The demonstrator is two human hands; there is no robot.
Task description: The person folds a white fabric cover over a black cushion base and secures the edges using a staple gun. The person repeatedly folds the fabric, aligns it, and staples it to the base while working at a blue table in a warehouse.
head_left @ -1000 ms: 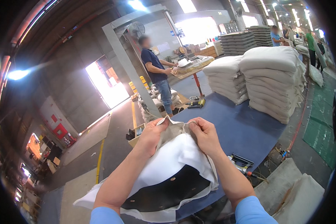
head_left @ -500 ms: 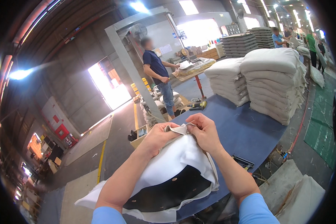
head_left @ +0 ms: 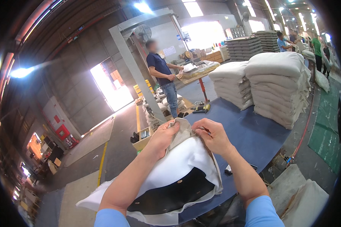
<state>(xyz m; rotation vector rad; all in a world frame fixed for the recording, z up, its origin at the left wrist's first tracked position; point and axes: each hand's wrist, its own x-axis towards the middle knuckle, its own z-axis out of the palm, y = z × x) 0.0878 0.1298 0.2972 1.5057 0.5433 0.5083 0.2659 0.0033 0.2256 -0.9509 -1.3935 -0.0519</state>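
Pinching beige cloth (head_left: 182,132), both hands (head_left: 164,138) (head_left: 213,137) hold the white padded piece (head_left: 174,162), its long axis slanting away rightward.

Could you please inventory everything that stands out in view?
Fabric piece: one, white and black, between forearms
Flap: one, beige, between hands
Table: one, blue, beneath fabric piece
Cushion-like stacks: two, off-white, table's far right
Flat stacks: two, grey, right background
Tool: one, yellow-black, near table's far edge
Open box: one, tan, table's left side
Nearest co-worker: one, dark blue top, beyond table
Left hand: one, bare, gripping flap
Right hand: one, bare, pinching flap
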